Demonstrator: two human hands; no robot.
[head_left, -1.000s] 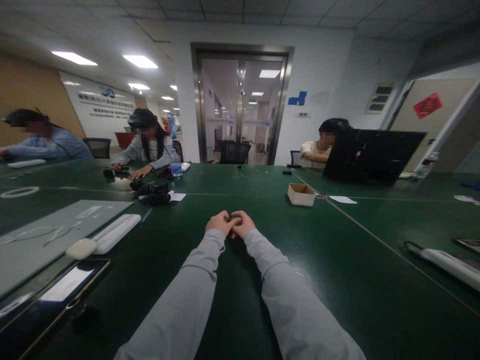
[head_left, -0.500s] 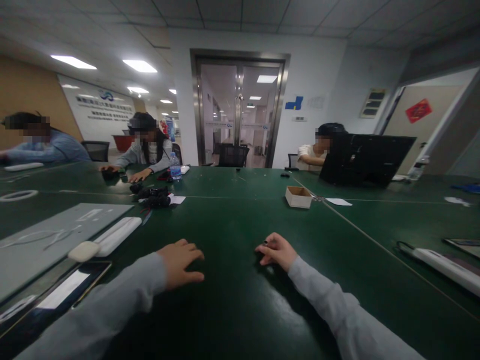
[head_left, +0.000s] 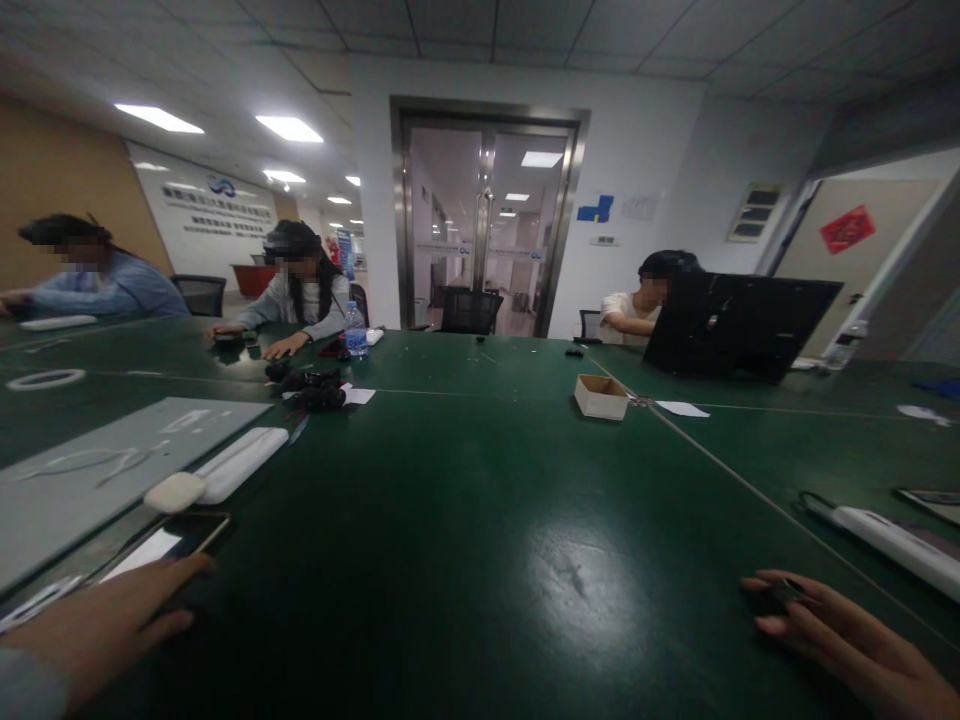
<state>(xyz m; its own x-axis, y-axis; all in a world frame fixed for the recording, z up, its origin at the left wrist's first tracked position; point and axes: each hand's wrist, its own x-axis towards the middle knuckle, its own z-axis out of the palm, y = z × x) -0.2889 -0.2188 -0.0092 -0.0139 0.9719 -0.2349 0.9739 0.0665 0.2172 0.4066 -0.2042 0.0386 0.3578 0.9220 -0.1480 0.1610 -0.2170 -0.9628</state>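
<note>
My left hand lies flat at the bottom left of the green table. Its fingers are stretched out and its fingertips reach the near end of a phone with a lit screen. My right hand rests low at the bottom right, far from the left one. A small dark part is held between its fingers. Both wrists are mostly cut off by the frame edge.
A grey mat, a white bar and a white oval piece lie left. A small cardboard box stands mid-table. A white power strip is right. Three other people sit at the far side, one behind a laptop.
My hands were joined at the table's middle around the small part. They have drawn apart and back toward me, the left to the phone, the right to the lower right with the part.
</note>
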